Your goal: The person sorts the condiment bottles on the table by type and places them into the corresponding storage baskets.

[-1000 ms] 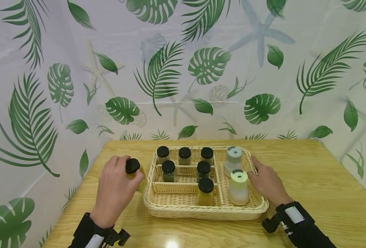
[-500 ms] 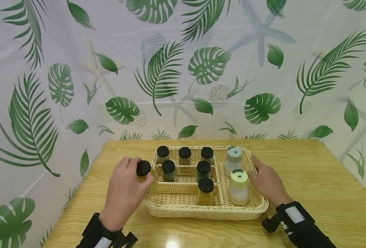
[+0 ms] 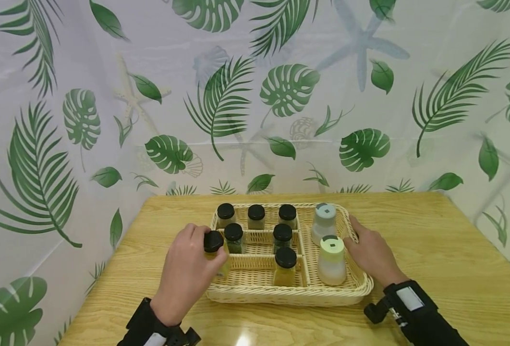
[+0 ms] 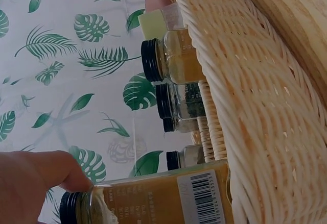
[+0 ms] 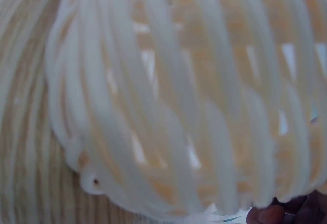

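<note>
My left hand point(image 3: 190, 271) grips a glass spice jar point(image 4: 153, 198) near its black lid, over the front left compartment of a woven basket point(image 3: 281, 298). The jar holds yellow-brown powder and bears a barcode label; its base lies behind the basket rim in the left wrist view. My right hand point(image 3: 373, 254) holds the basket's right rim, fingers partly hidden by the weave. Another yellow spice jar point(image 3: 285, 269) stands at the right end of the same front compartment. Behind it are several black-lidded jars in the middle and back rows.
In the basket's right compartment stand a shaker with a yellow-green lid point(image 3: 332, 262) and one with a blue-grey lid point(image 3: 324, 223). The basket rests on a wooden table point(image 3: 445, 259). A leaf-patterned cloth point(image 3: 255, 96) hangs behind the table.
My left hand has carried the spice jar rightward from beside the basket, across its left rim, to over the front left compartment. My right hand stays on the rim.
</note>
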### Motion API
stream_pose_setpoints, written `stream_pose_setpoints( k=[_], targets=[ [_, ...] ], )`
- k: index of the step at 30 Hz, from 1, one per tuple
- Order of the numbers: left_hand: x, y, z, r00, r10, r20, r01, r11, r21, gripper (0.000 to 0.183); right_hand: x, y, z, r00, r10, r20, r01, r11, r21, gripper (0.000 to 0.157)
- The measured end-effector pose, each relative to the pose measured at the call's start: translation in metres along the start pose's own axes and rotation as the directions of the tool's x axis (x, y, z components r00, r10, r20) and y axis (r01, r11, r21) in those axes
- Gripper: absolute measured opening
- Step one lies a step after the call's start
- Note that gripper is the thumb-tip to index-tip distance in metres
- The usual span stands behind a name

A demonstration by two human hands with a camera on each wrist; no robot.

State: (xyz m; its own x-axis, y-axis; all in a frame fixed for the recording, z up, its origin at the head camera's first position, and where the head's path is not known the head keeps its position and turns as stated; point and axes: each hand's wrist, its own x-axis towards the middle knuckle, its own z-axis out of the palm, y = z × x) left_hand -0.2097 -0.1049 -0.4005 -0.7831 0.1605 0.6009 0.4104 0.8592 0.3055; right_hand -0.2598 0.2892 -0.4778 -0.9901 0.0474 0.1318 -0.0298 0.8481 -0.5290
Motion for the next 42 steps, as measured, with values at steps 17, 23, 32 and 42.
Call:
stream_pose_setpoints(
  k=[17,23,32,42],
  targets=[
    [-0.009,-0.001,0.017,0.991,-0.047,0.124,0.046,0.999,0.009,0.036,0.000,-0.001,-0.001,1.000,0.005,0.001,-0.005,1.000,0.013,0.068],
    [-0.011,-0.003,0.023,0.987,-0.060,0.151,0.059,0.998,0.006,0.035,0.000,-0.001,-0.001,1.000,0.000,-0.003,0.000,1.000,0.014,0.068],
    [-0.012,-0.004,0.026,0.985,-0.059,0.163,0.057,0.998,0.020,0.035,0.000,-0.001,-0.002,1.000,0.007,0.000,-0.007,1.000,0.017,0.068],
    [-0.011,-0.008,0.032,0.983,-0.073,0.166,0.068,0.997,0.033,0.039,-0.001,-0.001,-0.002,1.000,0.016,0.012,-0.017,1.000,0.021,0.068]
  ],
)
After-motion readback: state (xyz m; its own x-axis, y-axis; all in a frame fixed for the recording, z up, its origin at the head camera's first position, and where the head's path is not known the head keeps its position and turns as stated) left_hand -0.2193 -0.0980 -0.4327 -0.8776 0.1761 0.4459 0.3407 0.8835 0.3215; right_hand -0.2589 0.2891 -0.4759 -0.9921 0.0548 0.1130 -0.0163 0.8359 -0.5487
